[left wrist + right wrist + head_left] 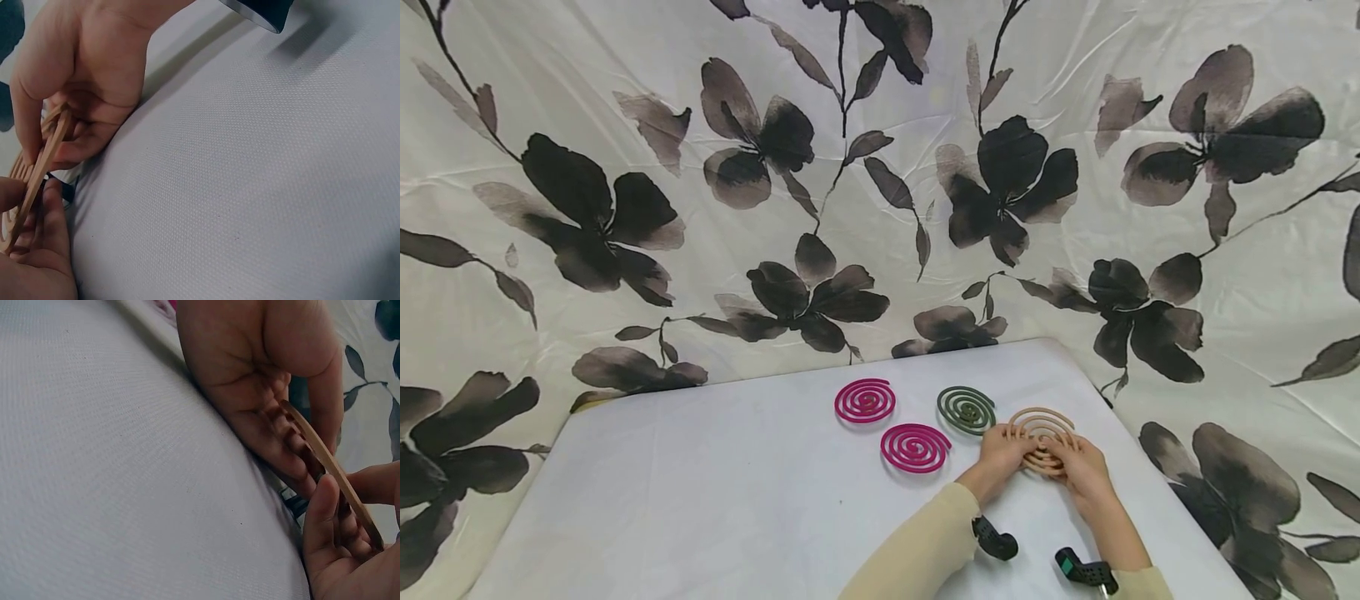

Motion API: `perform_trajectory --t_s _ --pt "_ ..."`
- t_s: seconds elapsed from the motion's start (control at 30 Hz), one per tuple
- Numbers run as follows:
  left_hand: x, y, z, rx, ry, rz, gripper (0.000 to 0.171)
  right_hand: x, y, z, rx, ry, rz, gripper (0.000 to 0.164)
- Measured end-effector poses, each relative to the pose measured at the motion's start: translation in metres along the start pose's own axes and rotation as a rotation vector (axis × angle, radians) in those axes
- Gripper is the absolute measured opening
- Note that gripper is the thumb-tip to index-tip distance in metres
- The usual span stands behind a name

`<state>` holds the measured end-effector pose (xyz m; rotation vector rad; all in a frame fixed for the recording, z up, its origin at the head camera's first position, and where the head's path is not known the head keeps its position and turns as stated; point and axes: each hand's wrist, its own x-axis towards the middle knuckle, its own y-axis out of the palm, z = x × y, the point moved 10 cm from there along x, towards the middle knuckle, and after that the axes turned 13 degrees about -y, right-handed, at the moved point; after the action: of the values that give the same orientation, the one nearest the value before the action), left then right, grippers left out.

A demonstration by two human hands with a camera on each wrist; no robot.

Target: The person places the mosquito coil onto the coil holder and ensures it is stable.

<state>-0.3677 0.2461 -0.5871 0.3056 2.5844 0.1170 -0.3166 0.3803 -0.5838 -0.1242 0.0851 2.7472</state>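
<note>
Over the table's right side, my left hand (1000, 457) and right hand (1086, 473) grip a tan mosquito coil (1047, 451) from its two sides. The wrist views show the coil edge-on and tilted, thumbs on its upper face and curled fingers beneath. In the left wrist view the right hand (94, 69) is the upper one; in the right wrist view the left hand (256, 375) is. A green mosquito coil (967, 413) lies just left of my hands. Two pink mosquito coils, the far one (867, 402) and the nearer one (915, 448), lie further left.
A white cloth covers the table (685, 492). Behind it and along its sides hangs a pale curtain (880, 208) with dark flowers. Black wrist devices, one on the left (996, 540) and one on the right (1084, 572), sit on the forearms.
</note>
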Motion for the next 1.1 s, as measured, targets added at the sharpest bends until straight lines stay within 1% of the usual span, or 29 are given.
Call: perform_trajectory --t_s 0.2,0.53,0.67,0.9,1.0,1.1 --pt "0.0021 0.0002 0.0006 -0.013 0.015 0.007 0.018 0.0019 -0.0003 -0.0026 0.007 -0.004 0.008 0.051" --pt "0.0005 -0.0012 -0.002 0.044 0.043 -0.023 0.02 0.0011 -0.0011 -0.0023 -0.022 -0.02 0.007 0.058" --pt "0.0022 -0.0026 -0.0024 0.035 0.042 -0.026 0.021 0.0015 -0.0005 -0.0009 -0.052 -0.02 0.004 0.062" --pt "0.0059 -0.006 -0.0019 0.025 0.027 -0.039 0.024 0.004 0.0023 -0.0011 -0.059 -0.022 0.015 0.065" --pt "0.0056 -0.0053 -0.0008 0.033 0.021 -0.044 0.024 0.0025 0.0009 -0.0022 -0.059 -0.014 0.012 0.066" --pt "0.0023 -0.0034 -0.0012 0.045 0.025 -0.045 0.024 0.0001 -0.0008 -0.0033 -0.049 -0.009 0.013 0.067"
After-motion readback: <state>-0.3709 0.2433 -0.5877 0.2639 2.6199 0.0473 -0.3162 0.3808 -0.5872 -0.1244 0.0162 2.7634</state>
